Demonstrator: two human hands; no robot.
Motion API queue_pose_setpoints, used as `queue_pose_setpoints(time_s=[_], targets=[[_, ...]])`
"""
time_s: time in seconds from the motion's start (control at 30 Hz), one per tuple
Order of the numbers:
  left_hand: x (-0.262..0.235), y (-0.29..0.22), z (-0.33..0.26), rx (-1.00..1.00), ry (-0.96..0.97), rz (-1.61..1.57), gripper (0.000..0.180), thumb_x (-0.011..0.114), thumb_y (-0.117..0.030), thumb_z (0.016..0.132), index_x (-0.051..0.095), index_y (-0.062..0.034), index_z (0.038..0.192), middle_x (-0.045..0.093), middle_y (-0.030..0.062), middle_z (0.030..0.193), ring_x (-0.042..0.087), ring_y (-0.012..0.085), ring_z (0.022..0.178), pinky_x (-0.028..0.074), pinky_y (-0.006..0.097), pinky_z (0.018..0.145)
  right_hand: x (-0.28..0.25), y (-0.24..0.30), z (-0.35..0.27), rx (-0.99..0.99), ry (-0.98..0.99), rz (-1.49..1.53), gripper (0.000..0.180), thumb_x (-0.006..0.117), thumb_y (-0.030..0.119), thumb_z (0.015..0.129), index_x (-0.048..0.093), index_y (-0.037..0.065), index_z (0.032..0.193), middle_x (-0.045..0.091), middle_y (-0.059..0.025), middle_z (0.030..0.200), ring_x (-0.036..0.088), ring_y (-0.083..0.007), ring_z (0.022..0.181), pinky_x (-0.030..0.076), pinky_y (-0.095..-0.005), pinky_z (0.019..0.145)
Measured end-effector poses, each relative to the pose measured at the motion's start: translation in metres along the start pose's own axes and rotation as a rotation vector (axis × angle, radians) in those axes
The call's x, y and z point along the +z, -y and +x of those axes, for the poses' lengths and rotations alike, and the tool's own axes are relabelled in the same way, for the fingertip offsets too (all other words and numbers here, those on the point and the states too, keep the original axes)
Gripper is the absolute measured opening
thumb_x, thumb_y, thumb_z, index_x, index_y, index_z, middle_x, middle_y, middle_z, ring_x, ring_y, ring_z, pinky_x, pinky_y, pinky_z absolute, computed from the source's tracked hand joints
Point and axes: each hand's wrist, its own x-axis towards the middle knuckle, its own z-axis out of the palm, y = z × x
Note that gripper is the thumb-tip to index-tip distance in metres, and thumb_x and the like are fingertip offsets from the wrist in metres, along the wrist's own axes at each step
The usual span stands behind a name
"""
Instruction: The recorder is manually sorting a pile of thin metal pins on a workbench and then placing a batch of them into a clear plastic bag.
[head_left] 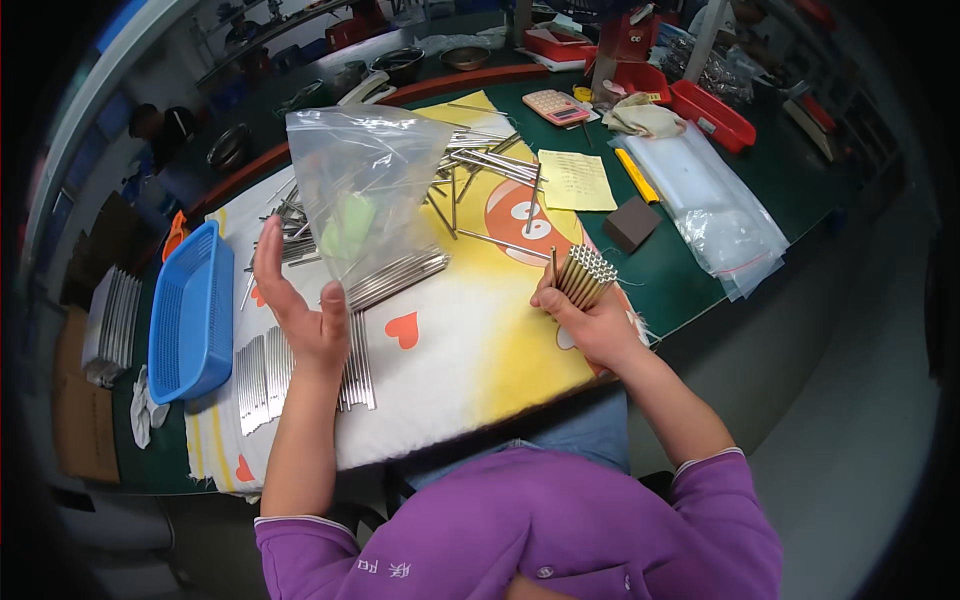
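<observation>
My right hand (597,328) is closed around a bundle of thin metal tubes (583,277), their open ends turned up and away from me. One tube stands slightly apart from the bundle, by my thumb. My left hand (308,318) is raised with its fingers stretched and thumb apart. Just beyond it is a clear plastic bag (375,165) with a light green piece (347,226) showing in it; whether the hand touches the bag I cannot tell. A row of tubes (400,278) lies below the bag. More tubes (254,385) lie side by side near my left forearm, which partly covers them.
Loose tubes (490,163) lie scattered on the patterned cloth (450,375). A blue basket (190,315) stands at the left. To the right are a yellow note (577,181), a dark block (631,224), a yellow cutter (636,176), plastic bags (700,200), a calculator (555,107) and a red tray (712,115).
</observation>
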Motion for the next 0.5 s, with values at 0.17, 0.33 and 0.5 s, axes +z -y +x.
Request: queue_pose_setpoints(time_s=[0.17, 0.33, 0.5], targets=[[0.03, -0.073, -0.003, 0.039, 0.746, -0.489, 0.067, 0.073, -0.028, 0.072, 0.042, -0.0029, 0.126, 0.045, 0.017, 0.127, 0.04, 0.0323, 0.123, 0.031, 0.041, 0.103, 0.0, -0.012, -0.002, -0.012, 0.032, 0.018, 0.018, 0.06, 0.019, 0.087, 0.053, 0.005, 0.095, 0.053, 0.0033, 0.077, 0.047, -0.0038, 0.064, 0.042, -0.0216, 0.054], [0.087, -0.125, -0.014, -0.326, 0.933, -0.977, 0.056, 0.076, -0.022, 0.068, 0.053, -0.0064, 0.116, 0.051, 0.0106, 0.124, 0.04, 0.0297, 0.124, 0.033, 0.039, 0.102, -0.002, 0.007, -0.005, -0.15, 0.18, -0.146, 0.033, 0.057, 0.007, 0.082, 0.048, 0.002, 0.114, 0.056, -0.005, 0.1, 0.054, -0.0118, 0.092, 0.045, -0.0281, 0.079], [0.107, -0.141, -0.02, -0.464, 0.678, -1.084, 0.021, 0.069, -0.006, 0.077, 0.054, -0.0046, 0.093, 0.064, 0.0083, 0.099, 0.06, 0.0166, 0.092, 0.048, 0.029, 0.082, 0.01, 0.0, -0.004, -0.056, -0.089, -0.13, 0.032, 0.055, 0.008, 0.081, 0.05, 0.005, 0.113, 0.058, -0.0101, 0.108, 0.056, -0.0215, 0.1, 0.045, -0.0334, 0.083]])
